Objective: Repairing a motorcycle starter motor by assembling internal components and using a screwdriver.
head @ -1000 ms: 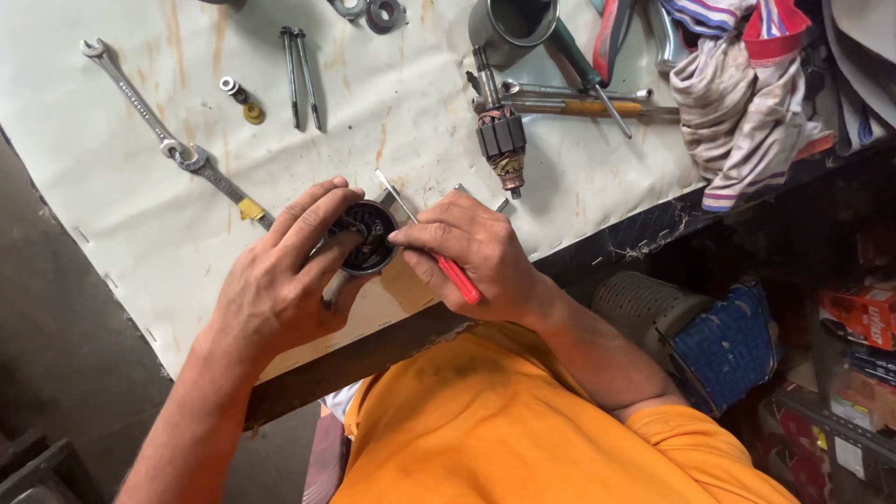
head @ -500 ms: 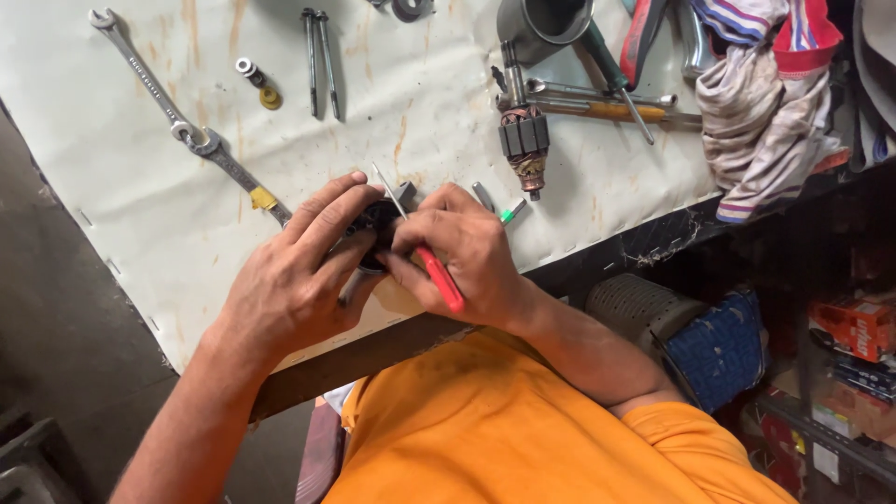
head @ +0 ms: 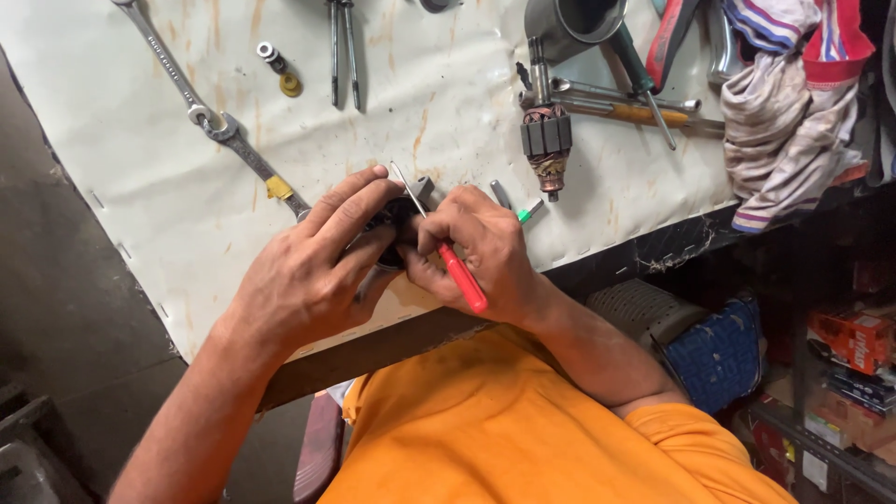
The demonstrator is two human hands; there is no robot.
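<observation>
Both hands (head: 392,252) work a red screwdriver (head: 457,271) near the bench edge (head: 373,350).

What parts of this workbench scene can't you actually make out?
- Black part, head view: mostly covered by the left hand and right hand; its shape cannot be told.
- Screwdriver: the tip is hidden at the part.
- Grey cup: cut off by the top edge.
- Spanner: one end cut off at the top.
- Boxes on the shelf: dark and too small to identify.

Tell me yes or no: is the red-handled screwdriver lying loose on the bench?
No, the right hand grips the red-handled screwdriver against the small dark part.
</observation>
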